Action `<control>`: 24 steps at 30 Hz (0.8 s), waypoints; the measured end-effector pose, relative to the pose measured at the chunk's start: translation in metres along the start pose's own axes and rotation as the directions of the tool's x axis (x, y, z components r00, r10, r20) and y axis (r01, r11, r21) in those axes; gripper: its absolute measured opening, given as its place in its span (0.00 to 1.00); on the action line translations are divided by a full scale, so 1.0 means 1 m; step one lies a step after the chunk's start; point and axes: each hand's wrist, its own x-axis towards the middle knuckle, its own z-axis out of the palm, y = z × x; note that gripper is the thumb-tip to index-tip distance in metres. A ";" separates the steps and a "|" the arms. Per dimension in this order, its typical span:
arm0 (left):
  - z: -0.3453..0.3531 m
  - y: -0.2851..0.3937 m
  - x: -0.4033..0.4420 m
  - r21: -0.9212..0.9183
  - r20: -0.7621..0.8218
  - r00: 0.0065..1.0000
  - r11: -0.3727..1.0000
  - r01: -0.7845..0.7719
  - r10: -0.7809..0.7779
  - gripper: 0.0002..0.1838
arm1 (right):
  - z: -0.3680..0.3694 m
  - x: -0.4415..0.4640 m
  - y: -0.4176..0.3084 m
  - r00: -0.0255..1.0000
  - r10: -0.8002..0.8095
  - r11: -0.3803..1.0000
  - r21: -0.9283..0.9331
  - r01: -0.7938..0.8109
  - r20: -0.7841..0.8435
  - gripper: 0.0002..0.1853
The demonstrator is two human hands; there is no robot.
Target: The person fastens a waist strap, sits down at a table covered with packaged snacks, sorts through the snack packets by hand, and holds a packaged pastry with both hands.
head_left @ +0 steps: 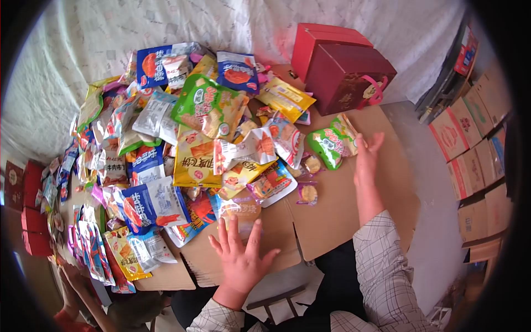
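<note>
Single camera, worn on the head. It faces forward and down at close range across packets (210, 106) on a cardboard surface (345, 216), with the wearer's sleeves (381, 254) entering from the bottom edge. The wide, round-edged field takes in the white sheet (166, 25) at top, stacked cartons (470, 157) at right and another person's arms (91, 301) at lower left.

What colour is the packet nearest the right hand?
The packet is mainly green, shown best in the head view.
</note>
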 end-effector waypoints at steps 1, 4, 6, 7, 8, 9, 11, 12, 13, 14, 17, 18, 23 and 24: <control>-0.002 0.000 -0.001 0.012 -0.016 1.000 1.000 -0.012 0.012 0.49 | -0.002 0.000 -0.002 1.000 0.004 1.000 -0.001 -0.004 0.013 0.34; 0.004 -0.004 -0.004 -0.101 -0.037 0.999 0.995 -0.013 0.009 0.49 | -0.001 -0.021 -0.032 0.806 -0.509 0.659 -0.466 0.590 0.301 0.36; 0.014 -0.008 -0.006 -0.219 -0.064 0.998 0.975 -0.026 0.013 0.48 | 0.018 -0.056 -0.050 0.694 -0.462 0.769 -0.140 0.624 0.552 0.29; 0.019 -0.009 -0.008 -0.293 -0.098 0.995 0.955 -0.044 0.016 0.47 | 0.032 -0.082 -0.068 0.553 -0.495 0.765 0.034 0.643 0.670 0.20; 0.021 -0.009 -0.009 -0.363 -0.131 0.991 0.929 -0.066 0.019 0.46 | 0.043 -0.094 -0.068 0.254 -0.622 0.529 0.158 0.834 0.741 0.15; 0.015 -0.007 -0.008 -0.360 -0.132 0.991 0.931 -0.066 0.019 0.46 | 0.047 -0.114 -0.092 0.057 -0.551 0.306 0.138 0.942 0.832 0.13; 0.000 -0.001 -0.003 -0.124 0.057 0.998 0.992 -0.025 0.032 0.44 | 0.061 -0.133 -0.085 0.009 -0.503 0.289 0.158 0.944 0.864 0.14; 0.000 -0.001 -0.004 -0.120 0.059 0.998 0.993 -0.020 0.028 0.44 | 0.066 -0.138 -0.081 0.056 -0.522 0.305 0.126 0.944 0.851 0.14; -0.001 -0.001 -0.004 -0.067 0.110 0.993 0.997 -0.037 0.044 0.43 | 0.071 -0.141 -0.077 0.103 -0.543 0.323 0.093 0.942 0.834 0.15; -0.002 -0.002 -0.005 -0.012 0.162 0.985 0.998 -0.056 0.057 0.43 | 0.074 -0.140 -0.071 0.156 -0.531 0.336 0.038 0.941 0.833 0.14; -0.003 -0.003 -0.010 -0.037 0.143 0.989 0.998 -0.041 0.046 0.42 | 0.076 -0.132 -0.069 0.219 -0.545 0.356 -0.013 0.934 0.809 0.12; -0.003 -0.005 -0.013 -0.036 0.150 0.988 0.999 -0.041 0.046 0.42 | 0.075 -0.130 -0.071 0.240 -0.558 0.378 -0.014 0.926 0.794 0.06; -0.005 -0.011 -0.013 -0.068 0.101 0.995 0.998 -0.018 0.025 0.41 | 0.080 -0.128 -0.087 0.313 -0.643 0.481 0.051 0.875 0.699 0.03; -0.005 -0.012 -0.013 -0.067 0.102 0.995 0.998 -0.012 0.019 0.41 | 0.079 -0.125 -0.082 0.384 -0.648 0.593 0.118 0.797 0.657 0.03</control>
